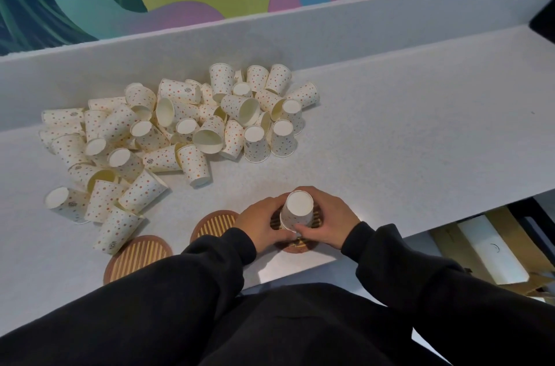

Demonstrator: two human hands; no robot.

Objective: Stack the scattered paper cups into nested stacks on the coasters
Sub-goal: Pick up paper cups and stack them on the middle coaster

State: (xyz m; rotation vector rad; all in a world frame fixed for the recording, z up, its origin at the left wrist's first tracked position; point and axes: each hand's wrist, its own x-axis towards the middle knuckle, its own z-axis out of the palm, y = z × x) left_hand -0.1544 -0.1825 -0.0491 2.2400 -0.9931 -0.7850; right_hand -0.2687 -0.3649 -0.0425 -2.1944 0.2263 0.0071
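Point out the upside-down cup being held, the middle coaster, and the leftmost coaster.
upside-down cup (298, 211): head view, on its dotted side wall.
middle coaster (216, 224): head view, on its slatted top.
leftmost coaster (136, 259): head view, on its slatted top.

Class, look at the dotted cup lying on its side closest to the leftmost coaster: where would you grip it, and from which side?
Grip the cup across its sidewall, fingers coming from above; it lies flat with both flanks open, its rim end beside the coaster.
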